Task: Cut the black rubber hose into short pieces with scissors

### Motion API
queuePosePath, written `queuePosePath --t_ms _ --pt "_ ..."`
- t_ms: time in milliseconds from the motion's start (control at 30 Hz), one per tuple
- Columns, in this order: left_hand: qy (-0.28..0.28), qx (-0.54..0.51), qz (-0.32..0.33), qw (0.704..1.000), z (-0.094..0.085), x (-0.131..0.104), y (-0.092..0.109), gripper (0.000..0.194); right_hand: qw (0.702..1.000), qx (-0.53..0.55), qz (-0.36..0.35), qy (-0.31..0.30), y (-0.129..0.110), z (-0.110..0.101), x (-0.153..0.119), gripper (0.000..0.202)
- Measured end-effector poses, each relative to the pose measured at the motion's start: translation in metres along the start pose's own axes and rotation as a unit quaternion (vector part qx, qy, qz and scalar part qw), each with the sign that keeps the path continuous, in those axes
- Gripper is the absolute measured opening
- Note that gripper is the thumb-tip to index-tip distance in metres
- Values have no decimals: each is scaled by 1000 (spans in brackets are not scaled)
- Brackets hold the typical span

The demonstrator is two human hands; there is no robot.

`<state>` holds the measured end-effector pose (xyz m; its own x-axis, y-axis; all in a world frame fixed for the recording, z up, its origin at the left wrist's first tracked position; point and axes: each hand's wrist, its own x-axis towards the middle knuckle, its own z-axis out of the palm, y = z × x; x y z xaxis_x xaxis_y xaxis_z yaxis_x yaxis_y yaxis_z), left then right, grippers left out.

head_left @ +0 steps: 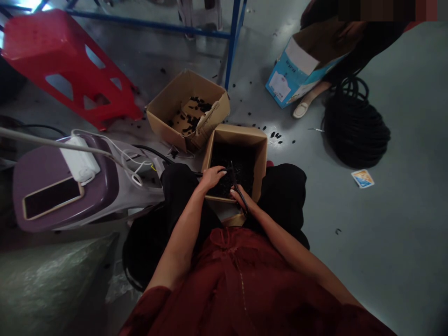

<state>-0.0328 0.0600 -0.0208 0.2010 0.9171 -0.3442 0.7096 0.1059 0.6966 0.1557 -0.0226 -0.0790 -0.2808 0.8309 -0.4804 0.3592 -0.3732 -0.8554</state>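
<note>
My left hand (213,177) is closed around a black cord (154,150), which comes in from the left past my knee. A short end of the cord sticks out beyond my fingers to the right. My right hand (245,198) grips black-handled scissors (242,198), their blades pointing away from me beside the cord end. Whether the blades touch the cord I cannot tell. Both hands are over a cardboard box (261,163) between my knees, with many small black pieces (233,154) inside.
Another cardboard box (164,119) with black pieces stands beyond. On the left are a red stool (70,60) and a purple-topped stool (105,177) bearing a phone (52,198) and white power strip (80,158). Right: a black cord coil (355,126), a blue box (290,77), another person's foot (303,108).
</note>
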Motion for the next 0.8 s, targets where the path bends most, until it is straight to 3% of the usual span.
queuePosePath --t_ms 533,800 --pt "-8 13 -4 1000 2 0 6 36 1000 7 4 -7 -7 -2 -1 46" --pt "16 -38 -2 999 0 3 -1 35 997 76 12 -31 -4 -2 2 46"
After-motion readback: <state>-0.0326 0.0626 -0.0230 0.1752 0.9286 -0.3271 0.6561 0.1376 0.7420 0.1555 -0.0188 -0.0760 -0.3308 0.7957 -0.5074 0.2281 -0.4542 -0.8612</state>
